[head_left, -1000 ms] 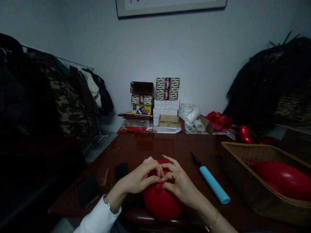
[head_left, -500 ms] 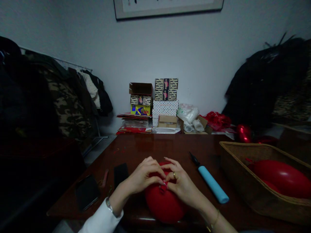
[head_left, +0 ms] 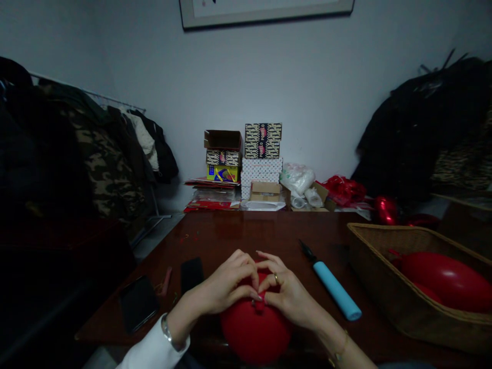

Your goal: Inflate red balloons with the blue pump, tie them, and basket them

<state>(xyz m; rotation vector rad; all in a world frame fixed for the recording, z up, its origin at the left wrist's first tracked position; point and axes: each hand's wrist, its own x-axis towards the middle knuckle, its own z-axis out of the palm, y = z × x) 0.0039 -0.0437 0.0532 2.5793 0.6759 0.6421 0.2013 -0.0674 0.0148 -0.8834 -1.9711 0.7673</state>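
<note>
A red inflated balloon (head_left: 253, 333) rests at the near edge of the dark wooden table (head_left: 246, 236). My left hand (head_left: 226, 284) and my right hand (head_left: 286, 292) sit on top of it, fingers curled and pinched together on the balloon's small red neck (head_left: 259, 306). A ring shows on my right hand, a bracelet on each wrist. A light blue hand pump (head_left: 333, 289) with a black nozzle lies just right of my right hand.
A wicker basket (head_left: 384, 287) at the right holds red balloons (head_left: 442, 279). A phone (head_left: 138, 302) and a black rectangle (head_left: 191, 274) lie at the left. Stacked boxes (head_left: 261, 161), plastic bags and red wrappings line the far edge. Clothes hang on both sides.
Both hands have stayed pinched on the balloon's neck, fingers shifting slightly. The balloon has sunk a little lower toward the table's near edge.
</note>
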